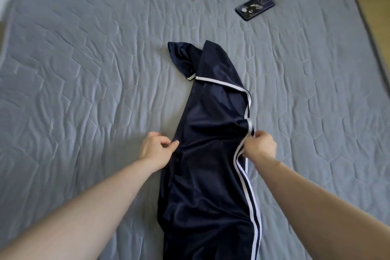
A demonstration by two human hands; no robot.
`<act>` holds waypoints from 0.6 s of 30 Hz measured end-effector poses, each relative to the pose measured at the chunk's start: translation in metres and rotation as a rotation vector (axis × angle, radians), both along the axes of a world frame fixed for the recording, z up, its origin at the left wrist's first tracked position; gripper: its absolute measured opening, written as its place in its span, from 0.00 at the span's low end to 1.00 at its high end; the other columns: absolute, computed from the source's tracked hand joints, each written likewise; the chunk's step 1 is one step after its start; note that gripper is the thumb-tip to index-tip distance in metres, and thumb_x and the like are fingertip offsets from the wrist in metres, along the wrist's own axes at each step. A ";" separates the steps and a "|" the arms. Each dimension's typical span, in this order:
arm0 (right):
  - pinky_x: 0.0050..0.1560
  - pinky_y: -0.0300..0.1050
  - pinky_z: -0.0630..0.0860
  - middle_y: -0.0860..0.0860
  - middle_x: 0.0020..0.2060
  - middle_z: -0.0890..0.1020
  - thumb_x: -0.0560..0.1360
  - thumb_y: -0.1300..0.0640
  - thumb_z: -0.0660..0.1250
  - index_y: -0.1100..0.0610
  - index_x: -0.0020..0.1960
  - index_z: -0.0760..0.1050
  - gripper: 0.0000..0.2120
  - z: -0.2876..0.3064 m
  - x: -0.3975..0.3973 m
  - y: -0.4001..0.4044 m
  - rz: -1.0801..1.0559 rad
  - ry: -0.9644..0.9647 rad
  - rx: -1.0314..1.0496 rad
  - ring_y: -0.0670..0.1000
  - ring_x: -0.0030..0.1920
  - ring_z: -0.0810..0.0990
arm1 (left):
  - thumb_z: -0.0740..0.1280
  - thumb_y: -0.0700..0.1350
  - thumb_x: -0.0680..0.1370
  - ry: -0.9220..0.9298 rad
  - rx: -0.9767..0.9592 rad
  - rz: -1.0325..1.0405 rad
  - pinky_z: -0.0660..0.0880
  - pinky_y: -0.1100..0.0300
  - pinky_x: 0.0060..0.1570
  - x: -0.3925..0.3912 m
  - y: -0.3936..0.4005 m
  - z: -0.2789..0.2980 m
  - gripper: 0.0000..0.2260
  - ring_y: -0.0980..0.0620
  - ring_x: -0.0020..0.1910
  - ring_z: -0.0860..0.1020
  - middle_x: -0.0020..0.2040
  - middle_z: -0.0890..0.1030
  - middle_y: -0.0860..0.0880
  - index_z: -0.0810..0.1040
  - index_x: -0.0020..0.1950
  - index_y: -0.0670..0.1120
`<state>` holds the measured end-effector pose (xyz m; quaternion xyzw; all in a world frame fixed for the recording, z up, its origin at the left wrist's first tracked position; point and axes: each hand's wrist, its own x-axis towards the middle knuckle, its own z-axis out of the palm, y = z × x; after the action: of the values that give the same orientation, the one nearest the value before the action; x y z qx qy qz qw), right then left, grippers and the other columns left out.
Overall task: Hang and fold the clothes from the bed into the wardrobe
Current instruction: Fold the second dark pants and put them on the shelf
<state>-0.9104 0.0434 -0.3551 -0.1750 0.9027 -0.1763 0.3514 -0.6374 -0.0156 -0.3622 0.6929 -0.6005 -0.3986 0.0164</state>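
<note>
A pair of navy track trousers (209,154) with white side stripes lies lengthwise on the grey quilted bed (84,69), leg ends pointing away from me. My left hand (157,146) pinches the left edge of the fabric near its middle. My right hand (260,145) grips the striped right edge at the same height. The waist end runs out of view at the bottom.
A dark phone (255,6) lies on the bed at the far right. The bed's right edge (371,34) borders a wooden floor, with a cardboard box at the top right corner. The wardrobe is not in view.
</note>
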 end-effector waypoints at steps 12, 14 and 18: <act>0.72 0.52 0.67 0.52 0.74 0.70 0.73 0.54 0.69 0.53 0.79 0.59 0.37 0.024 -0.019 -0.089 0.187 0.127 -0.276 0.56 0.74 0.68 | 0.77 0.70 0.63 -0.497 0.180 -0.090 0.62 0.44 0.77 -0.002 -0.093 -0.015 0.62 0.32 0.80 0.54 0.83 0.45 0.43 0.41 0.83 0.54; 0.71 0.50 0.67 0.52 0.76 0.68 0.72 0.52 0.72 0.53 0.81 0.57 0.42 0.023 -0.017 -0.118 0.265 0.127 -0.282 0.55 0.75 0.67 | 0.76 0.72 0.63 -0.552 0.161 -0.113 0.64 0.44 0.76 -0.003 -0.094 -0.023 0.63 0.31 0.79 0.54 0.83 0.42 0.44 0.38 0.83 0.55; 0.72 0.52 0.67 0.54 0.77 0.65 0.69 0.49 0.79 0.56 0.81 0.54 0.50 0.010 -0.007 -0.166 0.371 0.083 -0.207 0.56 0.76 0.65 | 0.76 0.75 0.59 -0.604 0.159 -0.165 0.64 0.44 0.75 -0.003 -0.105 -0.034 0.68 0.30 0.78 0.55 0.82 0.41 0.42 0.35 0.82 0.53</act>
<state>-0.9179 -0.1223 -0.3452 -0.3804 0.8457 -0.1930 0.3206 -0.6400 -0.1205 -0.3960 0.7280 -0.5993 -0.2205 -0.2494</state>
